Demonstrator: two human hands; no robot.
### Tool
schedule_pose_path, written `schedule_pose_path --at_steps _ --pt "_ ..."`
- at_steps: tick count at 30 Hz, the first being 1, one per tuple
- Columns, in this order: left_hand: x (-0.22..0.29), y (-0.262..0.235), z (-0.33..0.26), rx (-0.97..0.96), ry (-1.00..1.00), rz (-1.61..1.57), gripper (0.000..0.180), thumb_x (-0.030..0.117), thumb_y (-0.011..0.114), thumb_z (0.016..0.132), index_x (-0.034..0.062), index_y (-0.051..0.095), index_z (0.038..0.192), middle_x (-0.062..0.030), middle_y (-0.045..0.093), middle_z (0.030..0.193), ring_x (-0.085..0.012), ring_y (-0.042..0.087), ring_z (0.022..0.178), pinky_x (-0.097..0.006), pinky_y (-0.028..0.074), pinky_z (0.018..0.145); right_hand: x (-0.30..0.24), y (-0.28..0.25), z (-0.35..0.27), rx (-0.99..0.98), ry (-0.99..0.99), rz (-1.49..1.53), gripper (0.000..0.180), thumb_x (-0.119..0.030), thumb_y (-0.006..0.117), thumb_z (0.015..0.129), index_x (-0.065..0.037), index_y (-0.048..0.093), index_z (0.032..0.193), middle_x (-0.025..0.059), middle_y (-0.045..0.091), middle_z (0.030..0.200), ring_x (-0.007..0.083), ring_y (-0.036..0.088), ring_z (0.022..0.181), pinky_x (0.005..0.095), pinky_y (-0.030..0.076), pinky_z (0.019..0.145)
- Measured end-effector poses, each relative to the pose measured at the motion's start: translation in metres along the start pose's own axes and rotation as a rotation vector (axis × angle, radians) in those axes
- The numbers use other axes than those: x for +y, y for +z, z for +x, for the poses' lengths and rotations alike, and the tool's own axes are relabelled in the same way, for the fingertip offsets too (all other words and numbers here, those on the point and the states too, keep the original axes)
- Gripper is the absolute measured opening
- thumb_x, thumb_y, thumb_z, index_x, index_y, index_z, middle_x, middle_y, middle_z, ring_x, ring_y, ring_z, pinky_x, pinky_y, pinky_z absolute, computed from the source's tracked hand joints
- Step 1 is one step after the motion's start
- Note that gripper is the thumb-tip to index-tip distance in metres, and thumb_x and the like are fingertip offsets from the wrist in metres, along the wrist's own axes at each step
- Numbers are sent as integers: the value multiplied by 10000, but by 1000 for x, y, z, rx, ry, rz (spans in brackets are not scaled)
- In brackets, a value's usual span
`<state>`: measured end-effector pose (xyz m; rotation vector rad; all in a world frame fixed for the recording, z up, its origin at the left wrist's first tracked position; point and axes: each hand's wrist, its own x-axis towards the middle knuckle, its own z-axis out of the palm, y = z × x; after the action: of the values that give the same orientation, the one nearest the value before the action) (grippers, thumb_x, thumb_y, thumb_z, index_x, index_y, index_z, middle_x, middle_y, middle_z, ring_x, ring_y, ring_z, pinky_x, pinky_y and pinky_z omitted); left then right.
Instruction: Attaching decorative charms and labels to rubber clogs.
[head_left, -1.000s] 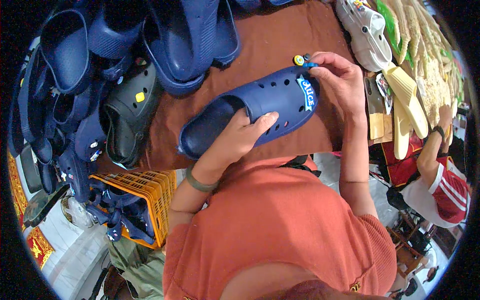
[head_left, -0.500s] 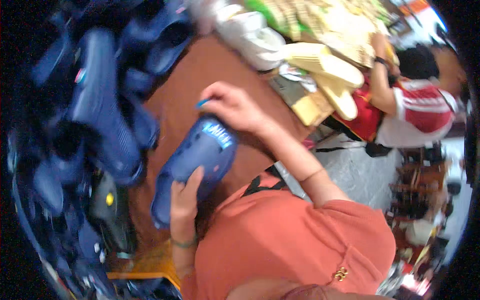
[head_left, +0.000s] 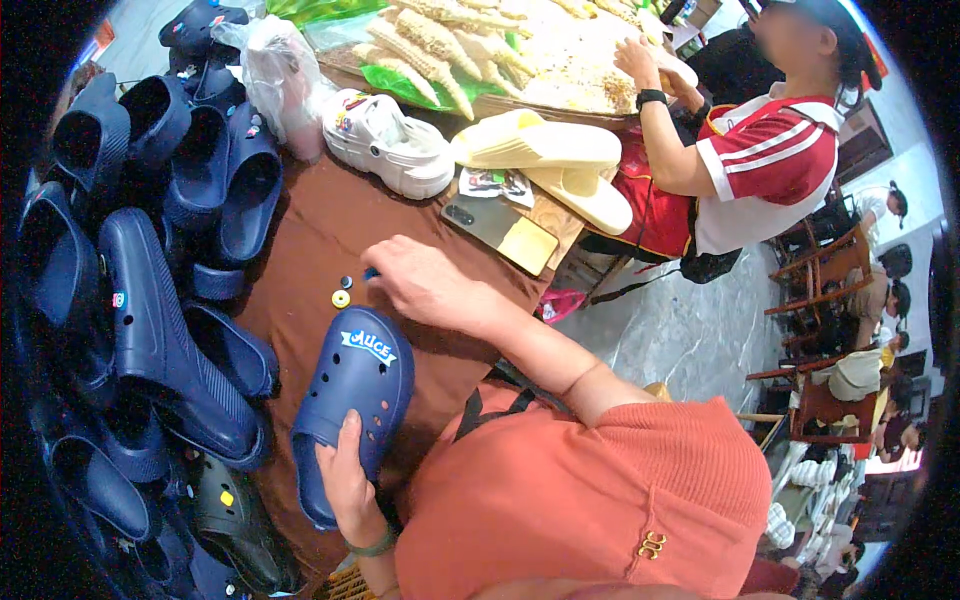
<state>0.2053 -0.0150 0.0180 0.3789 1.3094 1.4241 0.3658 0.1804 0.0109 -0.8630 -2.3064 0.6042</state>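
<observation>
A navy clog (head_left: 352, 400) with round holes lies toe away from me; a blue-and-white lettered charm (head_left: 368, 346) sits near its toe. My left hand (head_left: 346, 482) grips the clog by its near side, thumb on top. Just beyond the toe, my right hand (head_left: 418, 285) is closed, with a small blue piece (head_left: 371, 272) between its fingertips; the rest of that piece is hidden. Beside these fingers, a small round yellow charm (head_left: 341, 299) and a small dark round piece (head_left: 347, 281) rest on the brown cloth (head_left: 310, 225).
Many navy clogs (head_left: 150, 340) crowd the left, with a black clog (head_left: 235, 515) nearer me. At the back stand white clogs (head_left: 388, 145), cream slides (head_left: 540, 142) and a phone (head_left: 500, 232). Further off, a person (head_left: 770, 150) works over pale cob-like pieces (head_left: 430, 50).
My right hand has moved left and down from above the clog's toe, still pinching the blue piece. The clog sits lower in view, with my left hand still on it. The whole view has shifted.
</observation>
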Motion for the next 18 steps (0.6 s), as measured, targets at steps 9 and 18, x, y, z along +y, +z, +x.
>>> schedule_pose_path --at_steps 9,18 --pt "6 3 -3 -58 -19 13 359 124 632 858 -28 544 1170 -131 619 1110 -238 618 968 -380 477 873 23 -22 -17 -31 99 -209 234 5 584 695 30 493 909 211 561 824 398 574 821 451 474 733" --pt "7 2 -3 -57 0 46 374 138 638 857 -18 537 1182 -117 617 1104 -220 614 964 -361 472 874 17 -22 -13 -11 130 -53 185 9 559 747 25 499 922 219 583 848 402 577 864 463 464 748"
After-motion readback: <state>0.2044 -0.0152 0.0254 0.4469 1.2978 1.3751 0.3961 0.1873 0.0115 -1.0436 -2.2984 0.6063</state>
